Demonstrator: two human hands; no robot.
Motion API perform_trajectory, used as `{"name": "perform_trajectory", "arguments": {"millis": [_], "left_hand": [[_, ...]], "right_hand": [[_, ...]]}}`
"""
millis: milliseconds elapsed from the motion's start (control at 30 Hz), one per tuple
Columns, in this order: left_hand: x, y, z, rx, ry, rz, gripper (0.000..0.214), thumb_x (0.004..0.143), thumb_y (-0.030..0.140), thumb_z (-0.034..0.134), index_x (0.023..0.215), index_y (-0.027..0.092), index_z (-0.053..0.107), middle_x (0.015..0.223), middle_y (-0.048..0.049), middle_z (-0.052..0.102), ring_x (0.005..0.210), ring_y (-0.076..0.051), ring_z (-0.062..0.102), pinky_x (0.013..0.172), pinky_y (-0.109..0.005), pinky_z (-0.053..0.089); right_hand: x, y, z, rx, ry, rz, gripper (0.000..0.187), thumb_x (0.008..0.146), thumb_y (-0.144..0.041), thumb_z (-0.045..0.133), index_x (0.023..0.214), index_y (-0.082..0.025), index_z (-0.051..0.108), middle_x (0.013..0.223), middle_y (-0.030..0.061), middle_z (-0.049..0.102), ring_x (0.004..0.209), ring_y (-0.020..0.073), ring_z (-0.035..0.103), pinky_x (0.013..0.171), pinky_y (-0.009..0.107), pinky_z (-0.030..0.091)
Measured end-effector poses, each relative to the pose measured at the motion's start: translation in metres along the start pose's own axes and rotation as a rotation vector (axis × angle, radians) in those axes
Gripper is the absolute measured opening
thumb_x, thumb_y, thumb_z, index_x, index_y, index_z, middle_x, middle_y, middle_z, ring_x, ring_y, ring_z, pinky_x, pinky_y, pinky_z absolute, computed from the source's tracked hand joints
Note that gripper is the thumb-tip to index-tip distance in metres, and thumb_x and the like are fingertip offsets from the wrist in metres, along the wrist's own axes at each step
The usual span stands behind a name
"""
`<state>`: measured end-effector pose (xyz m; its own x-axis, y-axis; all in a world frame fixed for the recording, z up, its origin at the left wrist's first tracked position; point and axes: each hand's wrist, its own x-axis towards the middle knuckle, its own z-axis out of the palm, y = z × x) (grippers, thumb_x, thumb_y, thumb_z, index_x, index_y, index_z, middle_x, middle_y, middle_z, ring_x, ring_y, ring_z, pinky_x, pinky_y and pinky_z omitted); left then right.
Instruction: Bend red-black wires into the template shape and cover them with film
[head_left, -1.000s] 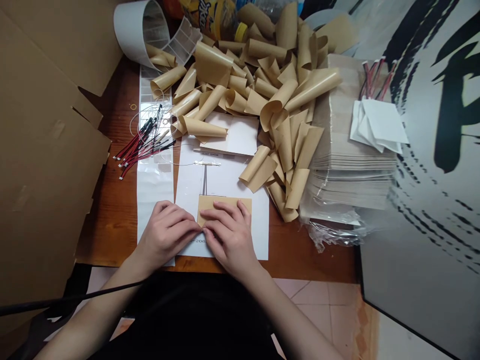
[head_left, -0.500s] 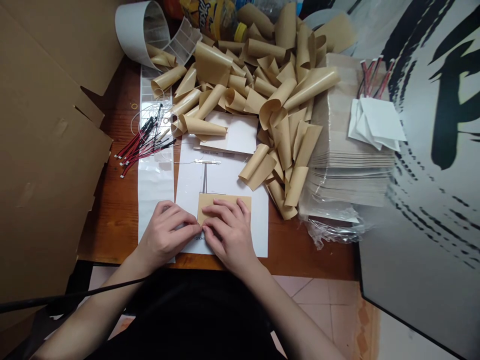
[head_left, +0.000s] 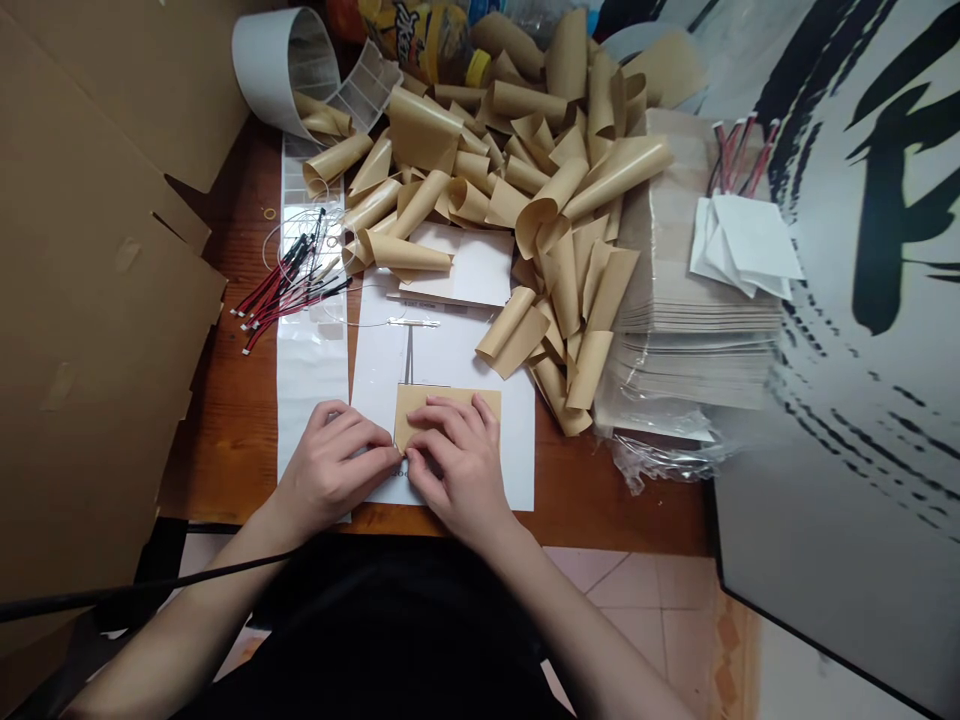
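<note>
Wooden table: one tan sheet; right hand spread atop, left hand pinched together.

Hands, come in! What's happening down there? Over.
Right hand resting on brown sheet. Left hand at its left edge. Paper curls heaped beyond, not touching it.

Soft, moderate light leaves the large brown cardboard sheet at frame left dim. Highlights gleam on the curled, glossy tan papers at upper centre and the crinkled clear plastic wrap at right. The plain black cloth at bottom centre shows little detail.
</note>
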<state>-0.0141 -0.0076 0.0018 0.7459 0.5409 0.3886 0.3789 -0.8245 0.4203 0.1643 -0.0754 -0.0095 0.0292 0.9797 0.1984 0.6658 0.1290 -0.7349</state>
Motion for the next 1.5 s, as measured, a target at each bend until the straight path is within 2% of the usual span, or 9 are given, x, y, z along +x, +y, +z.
{"name": "perform_trajectory", "arguments": {"millis": [233, 467, 800, 1100, 1333, 1500], "left_hand": [[0.0, 0.0, -0.001, 0.011, 0.015, 0.007, 0.008, 0.09, 0.014, 0.069, 0.088, 0.018, 0.062, 0.079, -0.0009, 0.071, 0.072, -0.015, 0.055, 0.079, -0.037, 0.039], [-0.001, 0.0, -0.001, 0.009, 0.02, 0.003, 0.009, 0.089, 0.013, 0.071, 0.09, 0.018, 0.063, 0.081, -0.0007, 0.073, 0.073, -0.015, 0.056, 0.08, -0.038, 0.038], [0.0, -0.001, 0.0, -0.003, -0.009, -0.007, 0.009, 0.09, 0.013, 0.069, 0.09, 0.019, 0.063, 0.081, -0.0002, 0.073, 0.073, -0.015, 0.058, 0.081, -0.038, 0.038], [0.002, 0.001, -0.003, -0.003, -0.049, -0.04, 0.01, 0.091, 0.012, 0.065, 0.083, 0.019, 0.063, 0.076, 0.0005, 0.069, 0.071, -0.014, 0.057, 0.082, -0.037, 0.038], [0.004, 0.002, -0.005, 0.014, -0.085, -0.069, 0.012, 0.091, 0.014, 0.063, 0.081, 0.02, 0.062, 0.077, 0.0009, 0.068, 0.073, -0.015, 0.056, 0.083, -0.037, 0.037], [0.004, 0.002, -0.011, 0.02, -0.14, -0.071, 0.013, 0.093, 0.014, 0.059, 0.083, 0.02, 0.063, 0.079, 0.0013, 0.068, 0.075, -0.014, 0.059, 0.087, -0.038, 0.037]], "right_hand": [[0.0, -0.002, -0.003, 0.01, 0.003, -0.021, 0.01, 0.091, -0.02, 0.06, 0.084, -0.024, 0.065, 0.108, 0.0025, 0.075, 0.119, 0.0252, 0.061, 0.117, 0.053, 0.024], [0.0, 0.0, 0.0, -0.02, 0.021, -0.054, 0.01, 0.09, -0.018, 0.062, 0.083, -0.025, 0.065, 0.1, 0.0004, 0.075, 0.116, 0.0238, 0.062, 0.117, 0.052, 0.022], [0.001, 0.0, 0.002, -0.036, 0.008, -0.034, 0.01, 0.087, -0.017, 0.062, 0.081, -0.024, 0.064, 0.098, 0.0002, 0.072, 0.115, 0.0231, 0.063, 0.117, 0.051, 0.02], [-0.001, -0.001, 0.006, -0.094, 0.086, -0.022, 0.012, 0.087, -0.014, 0.056, 0.08, -0.023, 0.06, 0.096, 0.0035, 0.069, 0.109, 0.0215, 0.065, 0.115, 0.049, 0.028], [-0.005, -0.003, 0.012, -0.262, 0.255, 0.081, 0.013, 0.078, -0.01, 0.06, 0.075, -0.022, 0.057, 0.098, 0.0066, 0.067, 0.116, 0.0291, 0.059, 0.113, 0.058, 0.025], [-0.006, -0.005, 0.011, -0.289, 0.29, 0.114, 0.013, 0.077, -0.009, 0.058, 0.074, -0.022, 0.056, 0.097, 0.0081, 0.066, 0.112, 0.0305, 0.059, 0.108, 0.057, 0.03]]}}
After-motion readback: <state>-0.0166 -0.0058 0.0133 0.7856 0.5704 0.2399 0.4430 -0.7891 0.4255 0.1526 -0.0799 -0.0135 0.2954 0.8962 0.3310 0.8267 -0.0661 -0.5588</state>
